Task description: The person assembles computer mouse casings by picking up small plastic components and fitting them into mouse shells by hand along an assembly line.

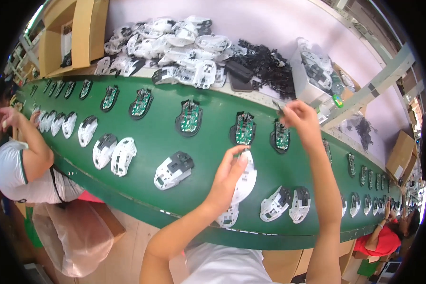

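My left hand (224, 179) is closed on a white mouse shell (244, 183), tilted above the near part of the green bench. Under it, partly hidden, another white shell (228, 217) lies near the bench edge. Raised over the far side, my right hand (300, 118) pinches a small dark piece (279, 108), too blurred to name closely. Below that hand lies a mouse base with a green circuit board (282, 137). A second such base (244, 128) sits just beyond my left hand. Two white and black shells (276, 203) (299, 204) rest between my forearms.
Rows of bases and shells run along the green bench (213, 156). Behind it are a heap of white shells (184, 42), a pile of black parts (270, 66), a white bin (307, 71) and a cardboard box (71, 38). Other people work at the left and right ends.
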The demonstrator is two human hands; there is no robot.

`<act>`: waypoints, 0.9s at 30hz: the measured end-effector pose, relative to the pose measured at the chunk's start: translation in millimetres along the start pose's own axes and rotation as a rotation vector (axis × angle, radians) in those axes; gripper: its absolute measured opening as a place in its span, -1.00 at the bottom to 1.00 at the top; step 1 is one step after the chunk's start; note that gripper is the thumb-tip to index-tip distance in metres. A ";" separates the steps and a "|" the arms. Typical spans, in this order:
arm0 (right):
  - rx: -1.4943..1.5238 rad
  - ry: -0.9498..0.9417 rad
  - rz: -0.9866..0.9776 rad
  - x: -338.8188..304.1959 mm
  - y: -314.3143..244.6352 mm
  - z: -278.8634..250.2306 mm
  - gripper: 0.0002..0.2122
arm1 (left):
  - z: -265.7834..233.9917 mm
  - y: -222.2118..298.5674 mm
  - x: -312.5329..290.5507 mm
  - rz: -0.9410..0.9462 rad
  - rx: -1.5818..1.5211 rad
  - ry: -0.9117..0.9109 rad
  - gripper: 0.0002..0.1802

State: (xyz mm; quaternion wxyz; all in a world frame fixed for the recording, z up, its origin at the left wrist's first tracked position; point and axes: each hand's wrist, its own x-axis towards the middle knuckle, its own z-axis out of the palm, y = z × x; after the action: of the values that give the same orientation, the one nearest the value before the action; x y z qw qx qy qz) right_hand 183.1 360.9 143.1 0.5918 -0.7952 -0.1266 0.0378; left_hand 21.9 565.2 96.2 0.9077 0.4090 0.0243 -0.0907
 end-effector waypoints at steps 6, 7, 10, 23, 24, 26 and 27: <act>0.126 -0.045 -0.223 -127.0 -38.2 33.4 -0.86 | 2.7 -5.6 9.4 0.145 0.067 0.196 -0.48; 0.156 -0.072 -0.272 -132.5 -38.1 38.2 -0.86 | 2.0 -6.2 8.4 0.139 0.074 0.206 -0.48; 0.081 -0.022 -0.287 -140.1 -42.8 44.9 -0.84 | 5.0 -7.0 8.6 0.178 0.170 0.153 -0.43; -0.453 0.050 -0.565 -133.5 -54.8 48.0 -0.78 | 3.9 8.5 -0.3 -0.103 -0.061 -0.082 -0.40; -0.498 0.019 -0.607 -133.3 -53.6 49.8 -0.76 | 4.7 7.9 -0.9 -0.113 -0.062 -0.082 -0.38; -0.567 0.014 -0.654 -132.2 -49.8 56.8 -0.74 | 8.2 9.6 -2.3 -0.119 -0.035 -0.114 -0.34; -0.639 0.005 -0.711 -131.5 -46.7 58.7 -0.72 | 9.4 10.2 -2.8 -0.116 -0.008 -0.147 -0.30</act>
State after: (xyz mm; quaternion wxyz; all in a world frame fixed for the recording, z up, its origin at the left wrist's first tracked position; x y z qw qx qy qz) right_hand 36.5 395.7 158.3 0.2943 -0.8448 -0.3946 -0.2099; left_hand 20.8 565.2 110.3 0.9019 0.3954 -0.0185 -0.1731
